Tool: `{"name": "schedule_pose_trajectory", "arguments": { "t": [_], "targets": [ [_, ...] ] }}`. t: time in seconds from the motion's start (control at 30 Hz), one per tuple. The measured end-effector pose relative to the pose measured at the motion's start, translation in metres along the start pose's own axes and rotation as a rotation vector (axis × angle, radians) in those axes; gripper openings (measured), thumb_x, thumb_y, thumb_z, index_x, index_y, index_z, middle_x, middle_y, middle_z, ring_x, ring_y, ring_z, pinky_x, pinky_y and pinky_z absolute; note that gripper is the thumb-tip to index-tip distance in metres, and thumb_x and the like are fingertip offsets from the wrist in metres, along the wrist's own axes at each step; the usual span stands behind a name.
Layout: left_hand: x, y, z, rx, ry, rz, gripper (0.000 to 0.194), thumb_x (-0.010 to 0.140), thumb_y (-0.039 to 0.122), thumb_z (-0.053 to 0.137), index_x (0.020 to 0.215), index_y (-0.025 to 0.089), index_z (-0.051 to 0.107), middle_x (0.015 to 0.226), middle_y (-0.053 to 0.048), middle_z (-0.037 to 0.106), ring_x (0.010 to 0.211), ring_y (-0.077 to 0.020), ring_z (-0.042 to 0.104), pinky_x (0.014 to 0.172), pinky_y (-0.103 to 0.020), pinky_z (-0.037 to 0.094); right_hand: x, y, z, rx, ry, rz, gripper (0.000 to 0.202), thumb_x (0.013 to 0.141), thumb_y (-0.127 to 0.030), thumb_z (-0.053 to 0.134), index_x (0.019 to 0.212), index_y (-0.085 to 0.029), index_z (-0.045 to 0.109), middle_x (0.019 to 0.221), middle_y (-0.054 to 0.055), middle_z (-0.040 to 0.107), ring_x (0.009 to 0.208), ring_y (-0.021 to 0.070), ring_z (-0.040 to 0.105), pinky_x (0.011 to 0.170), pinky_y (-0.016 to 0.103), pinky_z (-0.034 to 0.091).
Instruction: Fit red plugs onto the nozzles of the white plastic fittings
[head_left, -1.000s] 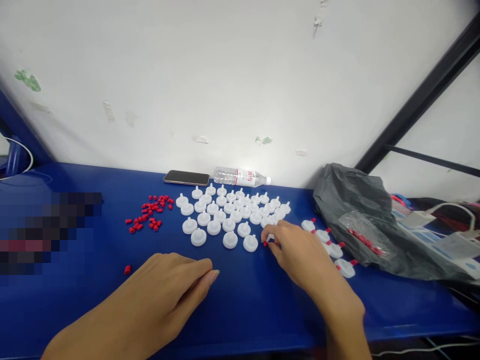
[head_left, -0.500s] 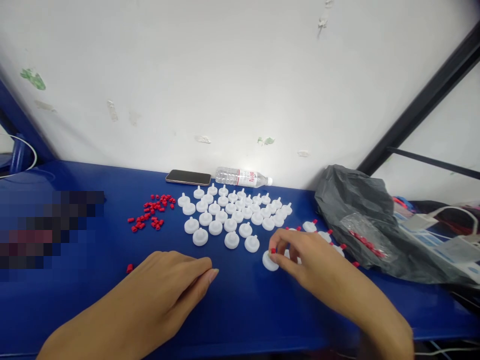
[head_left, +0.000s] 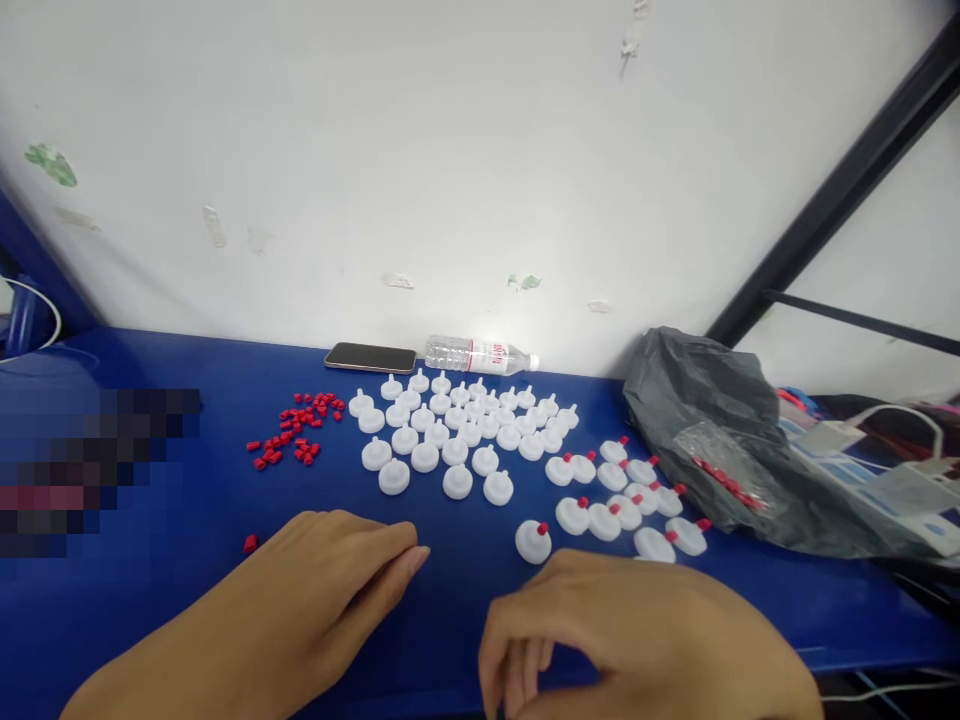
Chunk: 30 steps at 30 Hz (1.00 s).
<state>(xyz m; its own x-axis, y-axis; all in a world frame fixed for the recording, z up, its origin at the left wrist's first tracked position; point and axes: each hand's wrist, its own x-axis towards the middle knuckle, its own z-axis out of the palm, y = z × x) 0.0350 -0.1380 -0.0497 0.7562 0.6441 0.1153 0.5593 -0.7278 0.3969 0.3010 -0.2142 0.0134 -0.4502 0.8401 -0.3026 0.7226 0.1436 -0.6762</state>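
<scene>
My left hand (head_left: 341,590) rests on the blue table with its fingers curled together; whatever its fingers may hold is hidden. My right hand (head_left: 592,630) is near the table's front edge, its fingers bent and apart, with nothing seen between them. Just beyond it lies a white disc-shaped piece with a red cap (head_left: 533,542) on its spout. Several more capped white pieces (head_left: 572,516) are spread to the right. White pieces without caps (head_left: 457,482) stand spout up in the middle. Loose red caps (head_left: 285,437) lie in a group at the left, and one red cap (head_left: 250,544) sits beside my left hand.
A phone (head_left: 370,358) and a clear plastic bottle (head_left: 480,356) lie along the white wall. At the right, a dark plastic bag (head_left: 690,385) bears a small clear bag (head_left: 727,470) with red caps. White boxes (head_left: 892,490) and a black metal bar (head_left: 832,175) are farther right.
My right hand has let go of the red-capped white piece and moved down toward the table's front edge, uncovering the capped pieces. My left hand stays nearly still.
</scene>
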Motion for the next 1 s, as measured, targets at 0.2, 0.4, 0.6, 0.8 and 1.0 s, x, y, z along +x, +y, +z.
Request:
{"name": "schedule_pose_trajectory", "arguments": {
  "t": [0.2, 0.4, 0.6, 0.8, 1.0],
  "targets": [
    [0.0, 0.003, -0.004, -0.035, -0.08, -0.077, 0.043, 0.112, 0.049, 0.035, 0.097, 0.031, 0.071, 0.093, 0.003, 0.076, 0.086, -0.0169, 0.07, 0.082, -0.029, 0.047, 0.015, 0.037, -0.012, -0.027, 0.174, 0.101, 0.025, 0.102, -0.037, 0.059, 0.121, -0.029, 0.073, 0.081, -0.003, 0.073, 0.083, 0.0168, 0.069, 0.075, 0.025, 0.051],
    [0.0, 0.002, -0.005, -0.053, -0.004, 0.009, 0.035, 0.11, 0.046, 0.042, 0.098, 0.032, 0.071, 0.096, 0.003, 0.077, 0.088, -0.0163, 0.071, 0.08, -0.026, 0.048, 0.005, 0.07, -0.032, 0.091, 0.211, 0.168, 0.042, 0.104, -0.046, 0.053, 0.137, -0.022, 0.062, 0.094, 0.003, 0.075, 0.087, 0.0195, 0.072, 0.081, 0.032, 0.056],
    [0.004, 0.003, -0.008, -0.076, -0.092, -0.016, 0.035, 0.111, 0.044, 0.04, 0.094, 0.031, 0.068, 0.092, 0.005, 0.075, 0.086, -0.0147, 0.07, 0.078, -0.026, 0.047, -0.004, 0.083, -0.044, 0.16, 0.254, 0.244, 0.047, 0.102, -0.051, 0.053, 0.134, -0.019, 0.063, 0.094, 0.004, 0.072, 0.089, 0.0205, 0.071, 0.082, 0.034, 0.056],
    [0.005, 0.002, -0.01, -0.072, -0.08, -0.025, 0.039, 0.111, 0.045, 0.038, 0.09, 0.029, 0.066, 0.088, 0.005, 0.075, 0.083, -0.0151, 0.07, 0.076, -0.027, 0.046, -0.009, 0.082, -0.05, 0.093, 0.403, 0.215, 0.04, 0.102, -0.055, 0.053, 0.117, -0.021, 0.068, 0.09, 0.003, 0.073, 0.083, 0.019, 0.072, 0.076, 0.031, 0.056],
    [0.002, -0.003, -0.009, -0.06, -0.098, -0.065, 0.037, 0.111, 0.048, 0.037, 0.099, 0.032, 0.067, 0.096, 0.006, 0.075, 0.09, -0.0141, 0.07, 0.081, -0.027, 0.045, -0.046, 0.071, -0.034, 0.29, 0.137, 0.425, 0.054, 0.101, -0.071, 0.046, 0.099, -0.02, 0.066, 0.062, 0.001, 0.071, 0.048, 0.0143, 0.068, 0.039, 0.018, 0.037]
  ]
}}
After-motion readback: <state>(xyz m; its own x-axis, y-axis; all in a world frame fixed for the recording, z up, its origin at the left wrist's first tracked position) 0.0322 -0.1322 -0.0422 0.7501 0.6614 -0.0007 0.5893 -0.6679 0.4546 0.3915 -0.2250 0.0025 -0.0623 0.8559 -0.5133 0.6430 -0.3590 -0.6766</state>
